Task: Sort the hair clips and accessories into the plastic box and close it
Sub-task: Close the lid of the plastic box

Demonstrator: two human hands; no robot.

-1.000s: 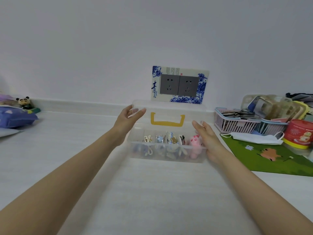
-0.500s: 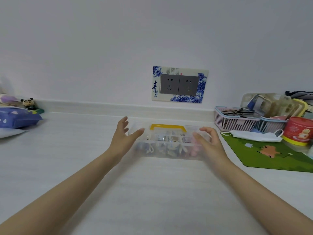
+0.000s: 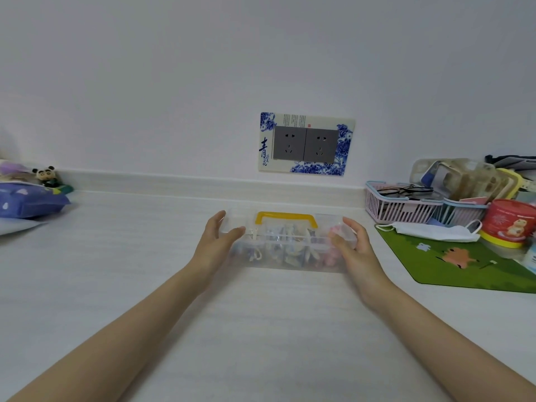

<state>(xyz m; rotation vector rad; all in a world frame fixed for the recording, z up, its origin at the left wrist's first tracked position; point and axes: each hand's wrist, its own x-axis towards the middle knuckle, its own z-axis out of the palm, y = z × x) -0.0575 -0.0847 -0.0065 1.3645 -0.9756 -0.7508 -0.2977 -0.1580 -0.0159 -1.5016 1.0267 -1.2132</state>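
Observation:
A clear plastic box with a yellow handle sits on the white table, its lid lying down over the base. Through the walls I see several hair clips and accessories in a row, with a pink piece at the right end. My left hand is against the box's left end, fingers fairly straight and thumb lying on the lid. My right hand holds the right end, its fingers curled over the lid's edge.
At the right stand a pink basket with glasses, a face mask, a green mat and a red tin. A purple pack and a panda figure sit far left. A wall socket is behind the box.
The lid, upright a second ago, has swung down onto the box. Both hands followed it down and now sit at the box's two ends.

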